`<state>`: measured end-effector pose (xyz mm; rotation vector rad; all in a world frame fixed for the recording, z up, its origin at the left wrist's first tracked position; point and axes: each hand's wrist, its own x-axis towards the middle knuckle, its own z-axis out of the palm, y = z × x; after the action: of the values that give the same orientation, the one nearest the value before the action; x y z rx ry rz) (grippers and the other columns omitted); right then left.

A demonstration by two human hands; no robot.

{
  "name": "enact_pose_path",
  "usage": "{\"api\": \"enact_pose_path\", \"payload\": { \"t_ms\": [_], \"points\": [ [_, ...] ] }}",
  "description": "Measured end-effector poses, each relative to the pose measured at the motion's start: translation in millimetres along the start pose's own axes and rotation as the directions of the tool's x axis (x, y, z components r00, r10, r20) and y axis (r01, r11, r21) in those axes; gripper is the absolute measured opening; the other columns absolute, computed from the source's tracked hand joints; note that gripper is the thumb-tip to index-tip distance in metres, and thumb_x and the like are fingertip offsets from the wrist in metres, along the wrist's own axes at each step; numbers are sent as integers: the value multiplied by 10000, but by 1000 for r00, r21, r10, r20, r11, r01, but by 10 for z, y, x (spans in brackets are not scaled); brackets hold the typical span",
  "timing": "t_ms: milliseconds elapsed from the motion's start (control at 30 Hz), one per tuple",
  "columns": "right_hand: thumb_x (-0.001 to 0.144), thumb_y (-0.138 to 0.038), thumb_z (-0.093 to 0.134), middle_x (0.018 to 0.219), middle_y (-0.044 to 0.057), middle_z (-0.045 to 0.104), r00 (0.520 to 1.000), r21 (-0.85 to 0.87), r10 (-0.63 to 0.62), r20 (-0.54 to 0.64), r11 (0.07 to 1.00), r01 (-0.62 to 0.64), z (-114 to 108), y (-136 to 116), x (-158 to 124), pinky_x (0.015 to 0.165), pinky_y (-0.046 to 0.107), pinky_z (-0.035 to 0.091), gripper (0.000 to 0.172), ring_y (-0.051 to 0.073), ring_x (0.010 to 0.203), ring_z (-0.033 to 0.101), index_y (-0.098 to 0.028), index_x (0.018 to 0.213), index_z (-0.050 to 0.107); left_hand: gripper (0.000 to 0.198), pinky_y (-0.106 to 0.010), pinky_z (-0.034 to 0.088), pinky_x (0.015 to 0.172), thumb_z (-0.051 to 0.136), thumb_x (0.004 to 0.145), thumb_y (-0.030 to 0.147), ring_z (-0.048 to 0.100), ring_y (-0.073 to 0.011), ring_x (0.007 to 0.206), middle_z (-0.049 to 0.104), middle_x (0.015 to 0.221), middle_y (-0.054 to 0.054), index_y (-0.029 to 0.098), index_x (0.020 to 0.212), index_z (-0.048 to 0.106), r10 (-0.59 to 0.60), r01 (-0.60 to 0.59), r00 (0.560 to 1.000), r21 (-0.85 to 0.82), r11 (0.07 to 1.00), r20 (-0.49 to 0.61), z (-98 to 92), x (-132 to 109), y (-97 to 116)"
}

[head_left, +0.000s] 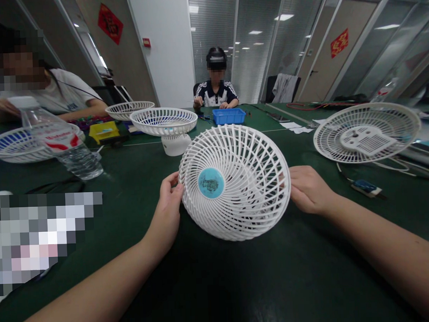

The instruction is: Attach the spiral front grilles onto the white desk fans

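Observation:
A round white fan grille (250, 188) with swirling ribs and a blue centre badge (211, 182) is held up before me, its badge side turned toward me and to the left. My left hand (172, 204) grips its left rim, thumb in front. At the opposite rim, my right hand (309, 188) is closed on the edge, with some fingertips hidden behind the ribs. Whether anything sits behind the grille is hard to make out through the ribs. Beneath it lies the dark green table (218, 283).
Behind the grille stands a white fan base with an open grille (164, 123). A water bottle (69, 142) is at left, near a yellow box (106, 132). A blue tray (229, 117) lies ahead, before a seated person (217, 88). Another grille (368, 132) is at right.

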<state>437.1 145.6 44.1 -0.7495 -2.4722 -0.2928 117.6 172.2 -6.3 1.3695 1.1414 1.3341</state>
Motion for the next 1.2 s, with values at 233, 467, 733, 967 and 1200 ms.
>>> {"api": "enact_pose_path", "payload": {
  "t_ms": [233,467,733,967,1200],
  "points": [
    [986,-218,273,621,29,473,992,51,126,24,991,-127,48,58,-74,581,288,309,323,133,582,405,-180,694,407,425,-447,296,1128,468,923,437,439,-255,1295,493,1360,-83,213,1284,452,0,0,1000,-6,1000,-4,6,-16,18],
    [988,-253,273,640,31,484,986,42,160,36,986,-162,56,47,-73,577,281,310,332,128,583,428,-173,713,439,427,-458,295,1128,465,924,436,431,-260,1303,493,1355,-87,212,1287,451,-11,11,1000,8,1000,-14,8,-14,22],
    [979,-265,280,656,30,476,980,97,190,56,976,-195,69,49,-76,611,275,348,317,129,594,429,-174,725,446,432,-453,314,1118,454,927,440,429,-262,1306,491,1359,-95,206,1291,453,11,-11,1000,15,1000,1,-3,-15,16],
    [970,-240,288,658,27,486,982,100,180,65,977,-186,80,49,-70,604,262,357,305,122,588,430,-167,731,463,429,-440,328,1109,452,925,434,440,-257,1294,492,1352,-87,213,1292,447,-3,4,1000,21,1000,-5,4,-19,20],
    [969,-265,312,652,26,493,974,114,211,77,969,-219,105,51,-73,606,258,371,321,117,582,435,-160,721,487,428,-437,322,1109,447,929,436,429,-255,1300,484,1358,-93,210,1292,442,3,-3,1000,30,1000,-1,2,-15,21]
  ]
}}
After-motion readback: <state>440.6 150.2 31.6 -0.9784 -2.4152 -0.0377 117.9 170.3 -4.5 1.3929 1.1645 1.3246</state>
